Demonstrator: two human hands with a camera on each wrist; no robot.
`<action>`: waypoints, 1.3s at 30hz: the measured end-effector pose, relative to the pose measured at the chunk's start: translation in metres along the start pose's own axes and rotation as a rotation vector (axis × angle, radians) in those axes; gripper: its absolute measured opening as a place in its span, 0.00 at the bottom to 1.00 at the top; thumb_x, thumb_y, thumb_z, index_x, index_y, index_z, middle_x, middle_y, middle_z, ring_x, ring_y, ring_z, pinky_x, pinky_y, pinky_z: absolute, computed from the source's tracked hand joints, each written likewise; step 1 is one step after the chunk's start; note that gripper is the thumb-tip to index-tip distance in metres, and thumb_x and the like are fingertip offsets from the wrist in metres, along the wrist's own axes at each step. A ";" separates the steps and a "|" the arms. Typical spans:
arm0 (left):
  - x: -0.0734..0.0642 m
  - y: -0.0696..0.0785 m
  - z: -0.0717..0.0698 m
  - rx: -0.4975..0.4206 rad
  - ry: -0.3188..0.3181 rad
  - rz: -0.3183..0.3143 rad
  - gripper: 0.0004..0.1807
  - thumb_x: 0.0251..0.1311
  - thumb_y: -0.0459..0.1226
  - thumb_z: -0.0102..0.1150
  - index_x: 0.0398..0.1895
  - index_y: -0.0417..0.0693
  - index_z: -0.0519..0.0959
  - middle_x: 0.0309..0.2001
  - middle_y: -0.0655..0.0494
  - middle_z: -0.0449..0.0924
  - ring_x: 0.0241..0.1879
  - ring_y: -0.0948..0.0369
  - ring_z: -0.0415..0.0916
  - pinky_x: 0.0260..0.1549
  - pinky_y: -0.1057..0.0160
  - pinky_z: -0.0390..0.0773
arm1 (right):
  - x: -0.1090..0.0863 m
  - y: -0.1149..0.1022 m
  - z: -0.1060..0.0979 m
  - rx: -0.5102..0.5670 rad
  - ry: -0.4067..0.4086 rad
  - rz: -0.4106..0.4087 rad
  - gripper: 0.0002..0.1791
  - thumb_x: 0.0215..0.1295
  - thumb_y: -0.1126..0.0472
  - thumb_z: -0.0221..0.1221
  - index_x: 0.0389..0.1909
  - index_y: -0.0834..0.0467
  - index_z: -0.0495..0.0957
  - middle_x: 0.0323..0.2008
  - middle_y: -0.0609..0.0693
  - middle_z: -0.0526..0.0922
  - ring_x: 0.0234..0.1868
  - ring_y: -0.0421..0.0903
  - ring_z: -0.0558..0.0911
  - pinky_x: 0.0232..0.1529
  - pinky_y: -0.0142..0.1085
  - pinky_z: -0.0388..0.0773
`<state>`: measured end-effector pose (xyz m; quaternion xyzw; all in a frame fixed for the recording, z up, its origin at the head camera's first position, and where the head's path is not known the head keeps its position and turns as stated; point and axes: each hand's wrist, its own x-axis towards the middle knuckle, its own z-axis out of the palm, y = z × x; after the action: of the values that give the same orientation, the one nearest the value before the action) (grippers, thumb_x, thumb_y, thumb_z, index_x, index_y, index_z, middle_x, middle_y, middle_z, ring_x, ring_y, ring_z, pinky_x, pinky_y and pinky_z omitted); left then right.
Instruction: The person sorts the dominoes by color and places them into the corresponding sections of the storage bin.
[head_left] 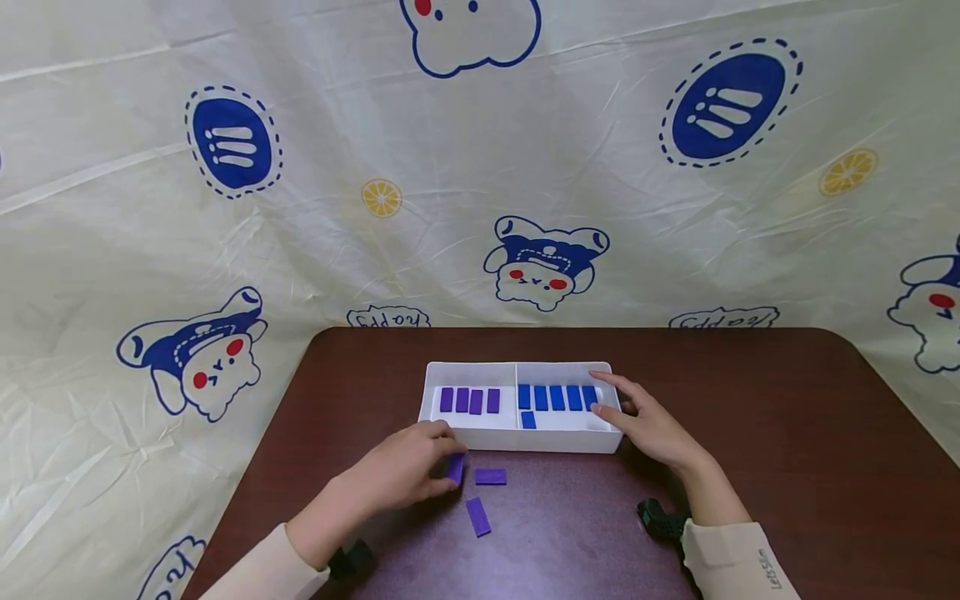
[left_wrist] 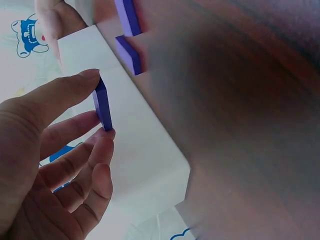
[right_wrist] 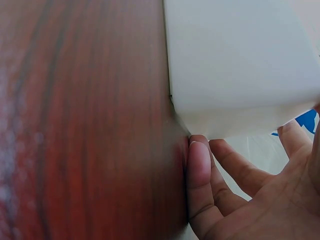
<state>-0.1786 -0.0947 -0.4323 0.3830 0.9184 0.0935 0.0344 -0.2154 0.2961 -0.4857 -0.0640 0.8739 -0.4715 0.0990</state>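
My left hand [head_left: 405,467] pinches a purple tile [left_wrist: 102,106] between thumb and fingertips, just in front of the white divided box [head_left: 480,439]. Two more purple tiles lie on the table: one sideways [head_left: 491,477] by the box and another purple tile [head_left: 478,517] nearer me. The left compartment has a row of several purple tiles [head_left: 462,400]. In the right one stand several blue tiles [head_left: 557,397] in a row, with a single blue tile [head_left: 528,420] below. My right hand [head_left: 648,421] holds the box's right end, thumb over the wall, other fingers against the outside.
The dark brown table [head_left: 750,417] has rounded far corners. Behind it hangs a pale printed cloth [head_left: 450,267]. Black wrist straps show at the left wrist [head_left: 351,560] and the right wrist [head_left: 662,518].
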 end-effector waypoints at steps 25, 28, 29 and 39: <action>0.001 -0.011 -0.025 0.070 0.111 0.006 0.24 0.59 0.50 0.74 0.54 0.48 0.87 0.48 0.57 0.82 0.47 0.61 0.78 0.47 0.61 0.83 | 0.000 -0.001 0.000 0.009 -0.010 0.034 0.38 0.73 0.39 0.59 0.81 0.38 0.58 0.80 0.63 0.52 0.69 0.67 0.67 0.62 0.68 0.72; 0.003 -0.013 -0.028 0.107 0.135 -0.003 0.24 0.58 0.52 0.74 0.54 0.50 0.87 0.48 0.59 0.83 0.46 0.61 0.78 0.45 0.60 0.81 | 0.000 -0.001 0.000 0.008 -0.008 0.033 0.38 0.73 0.39 0.59 0.81 0.39 0.58 0.80 0.63 0.52 0.69 0.67 0.67 0.63 0.68 0.72; 0.003 -0.014 -0.029 0.115 0.139 -0.008 0.24 0.58 0.52 0.75 0.54 0.51 0.87 0.48 0.60 0.83 0.45 0.60 0.78 0.44 0.60 0.81 | 0.000 -0.002 -0.001 0.009 -0.009 0.035 0.39 0.73 0.39 0.59 0.81 0.38 0.58 0.80 0.63 0.52 0.69 0.67 0.67 0.63 0.68 0.72; 0.010 -0.024 -0.033 0.108 0.113 -0.101 0.25 0.57 0.52 0.75 0.55 0.51 0.87 0.51 0.59 0.84 0.49 0.58 0.79 0.48 0.56 0.82 | 0.000 -0.001 -0.001 0.008 -0.016 0.049 0.39 0.73 0.38 0.59 0.80 0.36 0.57 0.81 0.63 0.51 0.69 0.66 0.67 0.61 0.67 0.73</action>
<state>-0.2066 -0.1092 -0.4052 0.3314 0.9408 0.0632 -0.0335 -0.2160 0.2958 -0.4843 -0.0458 0.8726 -0.4718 0.1177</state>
